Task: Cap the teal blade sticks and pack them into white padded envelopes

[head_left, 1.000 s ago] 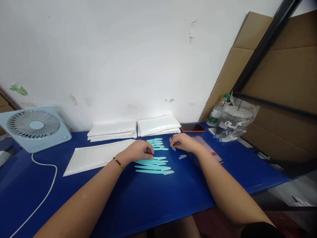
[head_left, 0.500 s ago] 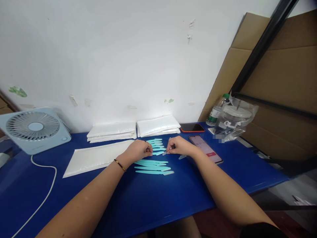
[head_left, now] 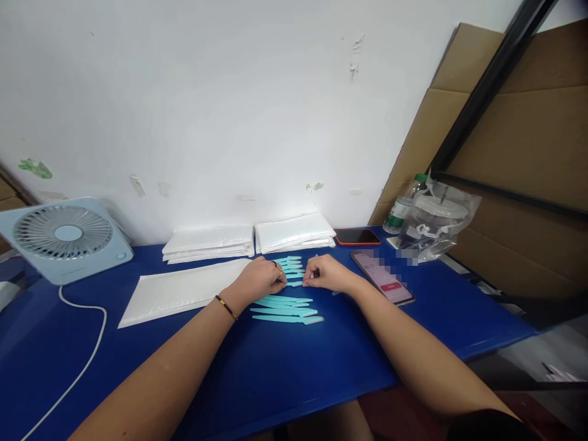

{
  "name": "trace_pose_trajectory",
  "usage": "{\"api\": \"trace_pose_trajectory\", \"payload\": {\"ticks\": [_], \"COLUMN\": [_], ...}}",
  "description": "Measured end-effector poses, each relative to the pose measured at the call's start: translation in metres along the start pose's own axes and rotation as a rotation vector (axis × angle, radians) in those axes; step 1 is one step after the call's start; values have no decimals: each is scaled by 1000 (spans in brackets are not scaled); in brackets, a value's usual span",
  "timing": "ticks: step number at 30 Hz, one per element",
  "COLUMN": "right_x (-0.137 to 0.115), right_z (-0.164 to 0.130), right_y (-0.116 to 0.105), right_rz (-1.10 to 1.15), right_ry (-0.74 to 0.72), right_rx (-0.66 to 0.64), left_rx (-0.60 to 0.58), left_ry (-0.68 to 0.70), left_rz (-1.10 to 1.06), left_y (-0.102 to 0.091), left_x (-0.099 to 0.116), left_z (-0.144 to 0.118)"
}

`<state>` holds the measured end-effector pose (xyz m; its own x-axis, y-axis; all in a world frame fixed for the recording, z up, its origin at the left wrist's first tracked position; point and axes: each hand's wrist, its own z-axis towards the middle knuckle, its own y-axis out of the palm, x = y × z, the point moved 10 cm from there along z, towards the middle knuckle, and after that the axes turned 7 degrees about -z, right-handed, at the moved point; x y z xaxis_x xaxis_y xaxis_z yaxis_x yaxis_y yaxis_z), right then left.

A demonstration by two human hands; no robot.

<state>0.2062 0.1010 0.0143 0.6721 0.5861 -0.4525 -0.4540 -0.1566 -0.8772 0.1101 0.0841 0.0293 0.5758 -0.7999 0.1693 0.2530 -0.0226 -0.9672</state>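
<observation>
At frame centre, one teal stick (head_left: 295, 283) is pinched between the left hand (head_left: 260, 278) and right hand (head_left: 325, 273), steadied at both ends.

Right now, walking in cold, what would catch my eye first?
Probably the two hands meeting mid-table: the left hand and right hand pinch one turquoise stick between them, above a row of turquoise sticks on the bright blue table. At far left stands a pale blue fan.
</observation>
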Motion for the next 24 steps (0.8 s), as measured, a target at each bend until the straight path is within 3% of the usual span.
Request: {"api": "trace_pose_trajectory", "payload": {"ticks": [4,8,13,15,24], "right_x": [-2,10,43,47,9], "right_z": [5,-10,-43,-47,-19], "right_y": [-4,-33,-31,-25,-6], "right_rz": [-51,13,-32,-57,37], "right_ry": [16,62,249,271,94], "right_rx": [65,44,-322,-379,-251], "left_rx": [27,18,-260,-281,-194], "left_ry": [-32,-93,-153,-178,-210], "left_rz": [1,-163,-445,-467,-385], "left_y": [-1,-8,10,13,12], "left_x": [-2,-5,-1,-4,-14], "left_z": [1,0,-7,-9,-4]}}
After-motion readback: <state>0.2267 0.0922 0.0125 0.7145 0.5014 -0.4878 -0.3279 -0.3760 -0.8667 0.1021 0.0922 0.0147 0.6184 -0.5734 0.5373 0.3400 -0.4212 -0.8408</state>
